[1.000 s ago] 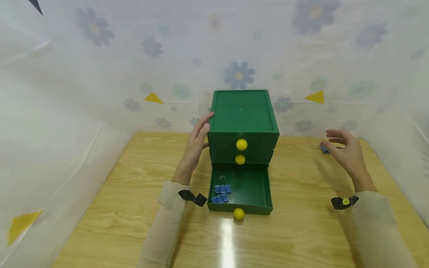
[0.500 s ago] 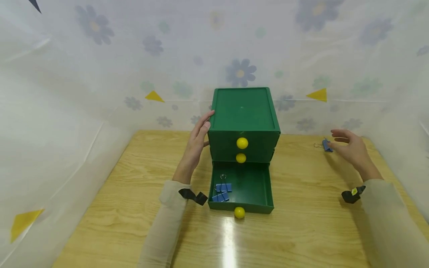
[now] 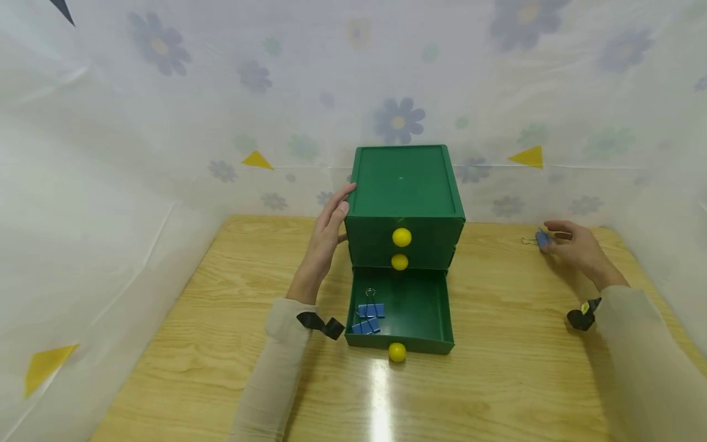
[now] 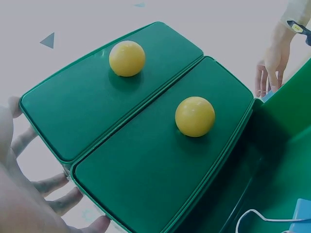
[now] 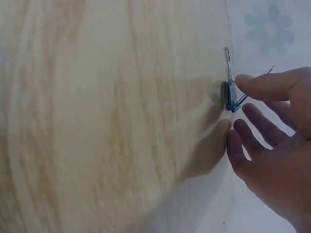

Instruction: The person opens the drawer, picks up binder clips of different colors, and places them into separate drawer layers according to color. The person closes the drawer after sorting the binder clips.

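A green drawer unit [image 3: 405, 181] with round yellow knobs stands mid-table, its bottom drawer [image 3: 422, 307] pulled out. My left hand [image 3: 323, 245] rests against the unit's left side; the left wrist view shows its fingers fairly straight and spread along the edge. Two blue binder clips [image 3: 371, 311] lie at the left in that drawer. Far to the right, another blue binder clip [image 3: 543, 239] with wire handles is near the table's back edge. My right hand [image 3: 577, 248] is at it, thumb at the clip's body, the other fingers loosely bent and apart from it in the right wrist view.
The wooden table [image 3: 221, 344] runs back to a flower-patterned sheet [image 3: 326, 80], which also closes off the sides. Yellow triangles mark the sheet. The open drawer's front wall [image 3: 428, 345] juts toward me between my arms.
My right hand has shifted slightly right and then lowered beside the lone clip, which shows more than a second ago. My left hand stays against the drawer unit.
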`<state>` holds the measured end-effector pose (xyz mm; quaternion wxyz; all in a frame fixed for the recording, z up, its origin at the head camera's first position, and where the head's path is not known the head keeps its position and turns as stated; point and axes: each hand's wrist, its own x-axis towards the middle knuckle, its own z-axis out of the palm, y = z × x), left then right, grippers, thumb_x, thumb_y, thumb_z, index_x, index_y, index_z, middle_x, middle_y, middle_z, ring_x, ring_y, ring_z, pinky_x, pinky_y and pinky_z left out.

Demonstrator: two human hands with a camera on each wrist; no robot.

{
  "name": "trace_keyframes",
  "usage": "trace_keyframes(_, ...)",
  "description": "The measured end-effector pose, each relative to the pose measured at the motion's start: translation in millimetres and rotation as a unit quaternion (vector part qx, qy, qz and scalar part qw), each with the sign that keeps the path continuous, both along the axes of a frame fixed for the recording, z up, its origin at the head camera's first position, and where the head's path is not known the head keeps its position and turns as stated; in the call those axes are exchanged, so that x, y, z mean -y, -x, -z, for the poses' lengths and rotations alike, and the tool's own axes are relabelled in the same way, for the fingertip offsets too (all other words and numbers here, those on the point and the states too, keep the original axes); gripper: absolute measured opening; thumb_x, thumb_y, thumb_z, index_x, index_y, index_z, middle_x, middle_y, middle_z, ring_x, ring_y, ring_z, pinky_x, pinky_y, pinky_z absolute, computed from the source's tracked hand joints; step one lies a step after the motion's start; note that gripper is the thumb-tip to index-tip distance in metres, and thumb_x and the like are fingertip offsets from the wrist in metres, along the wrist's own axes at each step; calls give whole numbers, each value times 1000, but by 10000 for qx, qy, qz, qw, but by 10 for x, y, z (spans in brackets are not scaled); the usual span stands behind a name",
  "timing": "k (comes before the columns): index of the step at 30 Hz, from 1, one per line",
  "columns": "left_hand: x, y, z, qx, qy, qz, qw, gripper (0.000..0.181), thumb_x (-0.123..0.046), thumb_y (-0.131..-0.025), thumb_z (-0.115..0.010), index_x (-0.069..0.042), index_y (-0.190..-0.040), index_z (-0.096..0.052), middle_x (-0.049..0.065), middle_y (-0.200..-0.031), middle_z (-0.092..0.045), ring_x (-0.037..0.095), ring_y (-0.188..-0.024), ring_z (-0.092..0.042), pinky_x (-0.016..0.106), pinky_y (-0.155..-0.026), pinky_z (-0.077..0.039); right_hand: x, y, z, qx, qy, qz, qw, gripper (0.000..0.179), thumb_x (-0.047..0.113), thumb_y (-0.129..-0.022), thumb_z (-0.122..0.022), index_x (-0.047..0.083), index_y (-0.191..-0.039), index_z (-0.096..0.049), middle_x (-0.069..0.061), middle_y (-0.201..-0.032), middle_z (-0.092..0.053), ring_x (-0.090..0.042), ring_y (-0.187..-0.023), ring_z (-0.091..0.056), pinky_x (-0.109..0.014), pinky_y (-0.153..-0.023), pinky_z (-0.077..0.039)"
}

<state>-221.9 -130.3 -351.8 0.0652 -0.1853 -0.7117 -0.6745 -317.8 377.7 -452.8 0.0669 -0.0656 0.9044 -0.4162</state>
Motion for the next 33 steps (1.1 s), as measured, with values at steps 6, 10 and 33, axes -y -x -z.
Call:
trace_keyframes(6, -4, 2, -6, -31, -59, 55, 10000, 45, -29, -104, -34, -20, -148, -34, -6, -155, -20, 20, -139, -24, 63, -95, -32, 9, 23, -25, 122, -212, -232, 9994, 71, 24, -93, -61, -1, -148, -24, -34, -140, -30, -51, -126, -30, -64, -95, -30)
trace_keyframes(10, -2, 45, 45, -12, -83, 58, 9999, 45, -31, -104, -35, -23, -148, -35, -8, -155, -20, 20, -139, -23, 64, -95, -32, 18, 1, -37, 134, -313, -293, 9990, 72, 27, -93, -62, -2, -148, -24, -33, -139, -33, -48, -122, -35, -61, -93, -33)
trace_keyframes(33, -5, -3, 11, -37, -24, 14, 10000, 45, -30, -104, -34, -20, -148, -34, -3, -156, -19, 19, -139, -23, 62, -95, -34, 138, -219, -193, -473, -193, 339, 9981, 68, 46, -87, -64, 5, -138, -46, -21, -131, -46, 5, -89, -48, -23, -67, -50)
